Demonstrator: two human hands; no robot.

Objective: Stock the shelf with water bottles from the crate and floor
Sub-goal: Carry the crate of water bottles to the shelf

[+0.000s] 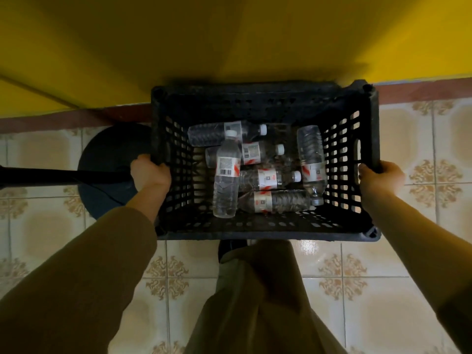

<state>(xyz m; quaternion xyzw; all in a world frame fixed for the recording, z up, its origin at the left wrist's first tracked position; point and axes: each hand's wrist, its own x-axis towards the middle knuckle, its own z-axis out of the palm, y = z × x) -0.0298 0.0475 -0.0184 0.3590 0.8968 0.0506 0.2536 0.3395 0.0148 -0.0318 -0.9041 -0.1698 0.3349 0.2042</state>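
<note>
Head view: crate between both hands.

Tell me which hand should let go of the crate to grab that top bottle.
Probably the left hand: the top bottle lies toward its side of the crate, farther from the right hand.

I see the crate straight ahead, its far edge against the wall, over the tiled floor. My left hand grips its left rim, my right hand its right rim. Six bottles lie inside: one along the right wall, four stacked crosswise from far to near, one slanting over their left ends. A round stand base sits just left of the crate.
</note>
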